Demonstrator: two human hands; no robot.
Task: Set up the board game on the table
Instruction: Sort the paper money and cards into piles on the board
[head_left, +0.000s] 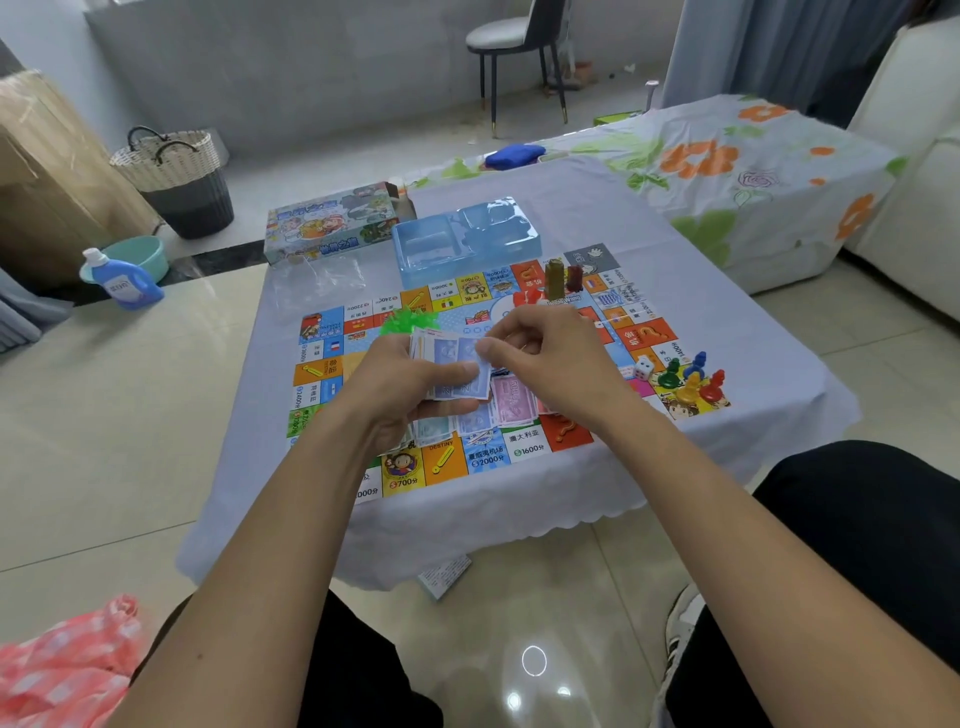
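1. Your left hand (410, 387) is curled around a fanned stack of pale blue paper play-money notes (457, 371), thumb lying across the top.
2. Your right hand (540, 353) pinches the upper right edge of that same stack between thumb and forefinger, its other fingers curled.
3. Both hands hover above the middle of the square, brightly coloured game board (524, 447), which lies flat on the pale blue tablecloth (727, 426).
4. Under the hands, a pink note (514, 400) and more blue notes lie on the board.
5. At the board's right corner stand four plastic pawns (691, 376) (green, blue, yellow, red), just beside one white die (644, 368).
6. Beyond the hands: green plastic houses (408, 318), red pieces (527, 297), a clear blue plastic tray (465, 240) and the printed cardboard game box (332, 218).
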